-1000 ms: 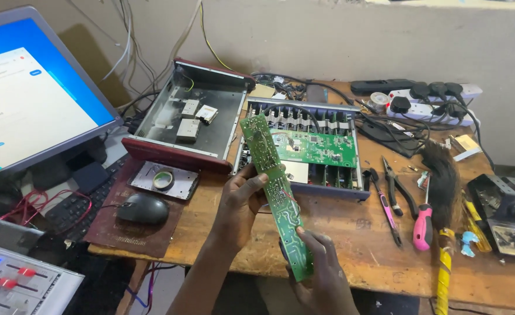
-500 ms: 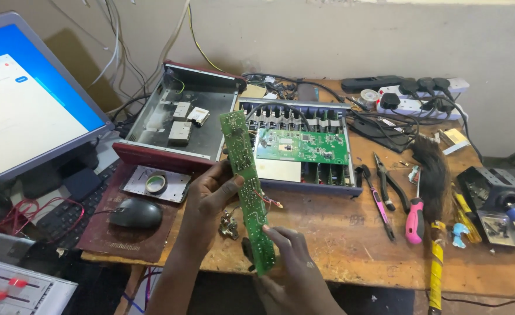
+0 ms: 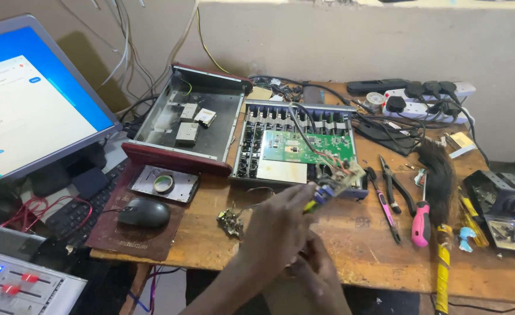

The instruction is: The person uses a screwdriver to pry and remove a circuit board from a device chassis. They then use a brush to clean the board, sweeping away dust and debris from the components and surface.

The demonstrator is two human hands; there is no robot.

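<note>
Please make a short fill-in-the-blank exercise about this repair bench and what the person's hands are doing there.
1. Both hands, the left hand and the right hand, hold a long circuit ____ end-on toward the camera.
2. The computer mouse lies on a dark mat to the ____ of the hands.
3. The open metal chassis behind the hands contains a ____ printed board.
4. The screwdriver on the wooden table has a ____ handle.

Missing words: board; left; green; pink

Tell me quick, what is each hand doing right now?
Left hand: closed on the long circuit board, seen end-on.
Right hand: partly hidden behind the left; its grip cannot be told.
</note>
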